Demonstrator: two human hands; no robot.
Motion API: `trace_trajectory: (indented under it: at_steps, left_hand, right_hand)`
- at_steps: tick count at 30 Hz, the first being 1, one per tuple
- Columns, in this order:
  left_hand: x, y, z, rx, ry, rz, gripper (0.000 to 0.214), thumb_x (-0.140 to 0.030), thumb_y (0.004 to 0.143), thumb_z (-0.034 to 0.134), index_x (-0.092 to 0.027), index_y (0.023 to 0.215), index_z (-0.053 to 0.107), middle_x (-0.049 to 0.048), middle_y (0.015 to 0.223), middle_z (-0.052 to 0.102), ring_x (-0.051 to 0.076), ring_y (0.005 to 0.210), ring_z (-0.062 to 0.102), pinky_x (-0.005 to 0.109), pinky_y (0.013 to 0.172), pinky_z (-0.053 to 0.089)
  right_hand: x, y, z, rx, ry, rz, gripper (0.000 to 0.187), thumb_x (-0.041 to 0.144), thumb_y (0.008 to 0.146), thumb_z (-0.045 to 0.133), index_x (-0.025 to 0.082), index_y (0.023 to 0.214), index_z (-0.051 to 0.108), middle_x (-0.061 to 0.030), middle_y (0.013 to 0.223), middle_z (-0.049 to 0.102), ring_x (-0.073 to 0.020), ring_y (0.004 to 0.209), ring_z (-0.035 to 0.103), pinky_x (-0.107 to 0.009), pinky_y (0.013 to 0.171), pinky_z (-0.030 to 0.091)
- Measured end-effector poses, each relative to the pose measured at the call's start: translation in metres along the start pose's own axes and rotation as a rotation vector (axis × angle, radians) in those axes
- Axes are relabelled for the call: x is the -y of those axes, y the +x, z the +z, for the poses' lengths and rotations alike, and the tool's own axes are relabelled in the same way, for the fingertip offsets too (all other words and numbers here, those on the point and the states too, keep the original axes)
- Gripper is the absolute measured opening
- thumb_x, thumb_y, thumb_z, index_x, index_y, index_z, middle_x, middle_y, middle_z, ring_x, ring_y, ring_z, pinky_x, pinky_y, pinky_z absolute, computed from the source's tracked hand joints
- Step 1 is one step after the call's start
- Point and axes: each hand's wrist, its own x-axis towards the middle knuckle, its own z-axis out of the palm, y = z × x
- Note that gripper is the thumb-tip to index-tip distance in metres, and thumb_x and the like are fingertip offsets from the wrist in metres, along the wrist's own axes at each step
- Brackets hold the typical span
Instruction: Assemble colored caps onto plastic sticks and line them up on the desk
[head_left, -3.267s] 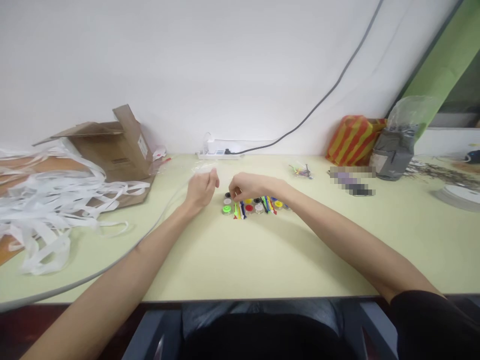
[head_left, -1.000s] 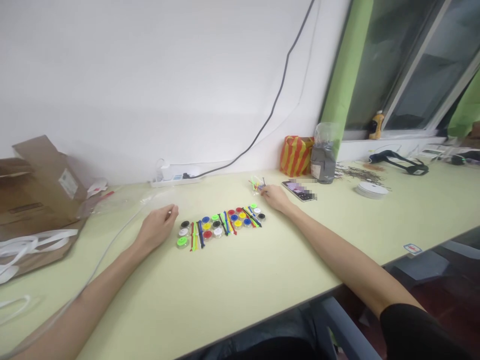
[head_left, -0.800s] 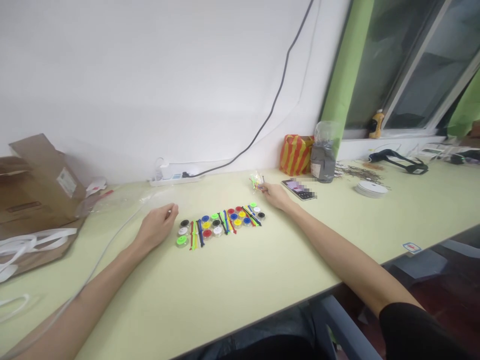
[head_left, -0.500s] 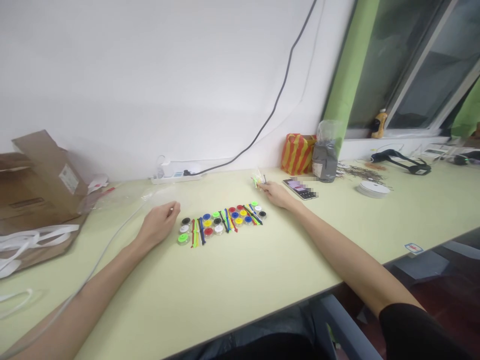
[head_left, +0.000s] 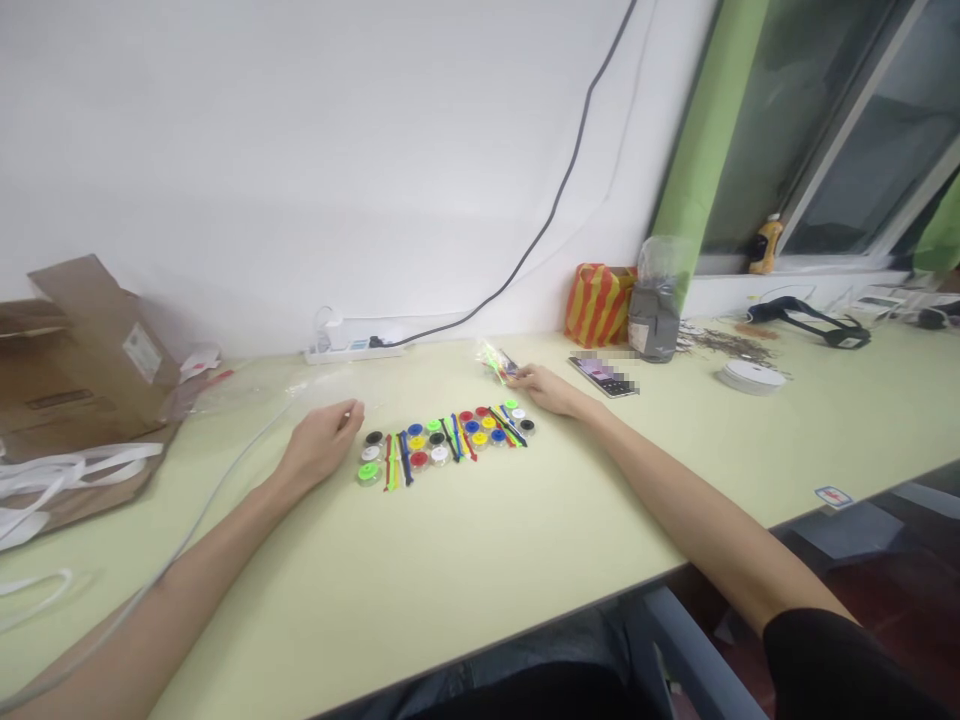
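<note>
fingertips of the right grip (head_left: 546, 386) pinch the clear packet (head_left: 496, 362), just beyond the spools (head_left: 442, 441).

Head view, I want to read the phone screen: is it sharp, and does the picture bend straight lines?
Head view: the phone screen is pixelated, unreadable; the wide lens bows the table edge and tilts the window frame; lighting is even and soft, with faint shadows.

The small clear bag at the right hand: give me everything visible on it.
The small clear bag is thin, crinkled, transparent plastic holding a bundle of thin coloured sticks; yellow, green and a dark one show through. It lies on the pale green table, behind the right end of the row of coloured caps and sticks. The right hand pinches its near end with its fingertips. Finer detail is too small to tell.
</note>
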Motion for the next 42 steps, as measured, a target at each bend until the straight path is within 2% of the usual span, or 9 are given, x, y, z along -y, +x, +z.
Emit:
trace_trajectory:
  at_steps: [3, 5, 10, 15, 20, 24, 29, 37, 42]
  left_hand:
    - [0.0, 0.0, 0.0, 0.014, 0.001, 0.001, 0.039, -0.046, 0.095, 0.029, -0.023, 0.066, 0.039, 0.0001, 0.058, 0.051, 0.019, 0.06, 0.048, 0.03, 0.06, 0.029]
    - [0.0, 0.0, 0.0, 0.024, 0.002, 0.003, 0.039, -0.046, 0.095, 0.029, -0.023, 0.066, 0.04, 0.0004, 0.059, 0.052, 0.019, 0.061, 0.048, 0.03, 0.06, 0.029]
    - [-0.001, 0.0, 0.0, 0.035, 0.01, -0.01, 0.039, -0.046, 0.095, 0.029, -0.023, 0.066, 0.043, 0.0008, 0.059, 0.053, 0.019, 0.06, 0.048, 0.03, 0.06, 0.029]
    - [-0.002, 0.0, 0.0, 0.033, 0.005, -0.001, 0.039, -0.045, 0.093, 0.031, -0.022, 0.065, 0.045, 0.001, 0.059, 0.054, 0.019, 0.06, 0.048, 0.03, 0.06, 0.029]
    - [-0.002, 0.0, 0.0, 0.052, 0.009, -0.016, 0.04, -0.046, 0.094, 0.031, -0.022, 0.066, 0.047, 0.0005, 0.06, 0.055, 0.019, 0.061, 0.05, 0.029, 0.06, 0.031]
    - [0.0, 0.001, 0.0, 0.056, 0.009, -0.005, 0.04, -0.046, 0.095, 0.031, -0.022, 0.067, 0.048, 0.0002, 0.06, 0.055, 0.019, 0.062, 0.051, 0.029, 0.061, 0.032]
    - [0.001, 0.001, 0.0, 0.057, 0.003, -0.002, 0.041, -0.046, 0.095, 0.031, -0.022, 0.067, 0.05, 0.0, 0.061, 0.057, 0.018, 0.062, 0.051, 0.029, 0.061, 0.032]
    - [0.001, 0.001, 0.001, 0.055, 0.012, 0.007, 0.042, -0.045, 0.095, 0.031, -0.022, 0.068, 0.053, 0.0002, 0.063, 0.059, 0.018, 0.062, 0.051, 0.029, 0.062, 0.033]
    - [0.003, 0.002, 0.003, 0.055, 0.005, 0.007, 0.042, -0.045, 0.095, 0.031, -0.022, 0.07, 0.055, 0.0009, 0.065, 0.061, 0.019, 0.064, 0.054, 0.029, 0.063, 0.034]
  right_hand:
    - [-0.005, -0.002, -0.004, -0.016, 0.042, -0.012, 0.047, 0.004, 0.09, 0.046, 0.023, 0.123, 0.073, -0.0088, 0.142, 0.055, -0.0223, 0.124, 0.055, -0.03, 0.106, 0.039]
    - [-0.012, -0.003, -0.005, -0.07, 0.031, 0.11, 0.045, 0.006, 0.09, 0.044, 0.021, 0.121, 0.074, -0.0104, 0.14, 0.057, -0.0225, 0.121, 0.057, -0.029, 0.105, 0.039]
    - [-0.02, -0.003, 0.005, -0.173, 0.013, 0.403, 0.045, 0.021, 0.098, 0.043, 0.013, 0.139, 0.058, -0.0191, 0.131, 0.06, -0.0276, 0.121, 0.055, -0.035, 0.104, 0.038]
    - [-0.011, 0.003, 0.016, -0.194, 0.033, 0.487, 0.042, 0.04, 0.1, 0.041, 0.011, 0.108, 0.071, -0.0246, 0.124, 0.061, -0.0344, 0.124, 0.049, -0.043, 0.104, 0.036]
    - [-0.005, 0.008, 0.02, -0.28, 0.165, 0.571, 0.029, 0.037, 0.091, 0.054, 0.014, 0.098, 0.071, -0.0212, 0.122, 0.062, -0.0353, 0.122, 0.049, -0.045, 0.102, 0.036]
    - [-0.006, 0.008, 0.019, -0.35, 0.361, 0.582, 0.015, 0.027, 0.081, 0.06, 0.017, 0.085, 0.069, -0.0141, 0.107, 0.069, -0.031, 0.112, 0.056, -0.04, 0.096, 0.041]
    - [-0.005, 0.01, 0.012, -0.448, 0.681, 0.556, 0.011, 0.027, 0.078, 0.057, 0.017, 0.081, 0.062, -0.0077, 0.088, 0.07, -0.0226, 0.089, 0.065, -0.032, 0.079, 0.05]
    - [0.017, 0.009, -0.005, -0.482, 1.277, 0.418, 0.019, 0.027, 0.08, 0.067, 0.021, 0.083, 0.049, -0.0054, 0.098, 0.07, -0.0199, 0.078, 0.074, -0.031, 0.067, 0.057]
    - [0.026, 0.005, -0.018, -0.491, 1.328, 0.324, 0.029, 0.037, 0.081, 0.073, 0.022, 0.083, 0.049, -0.0054, 0.108, 0.07, -0.021, 0.082, 0.075, -0.031, 0.065, 0.059]
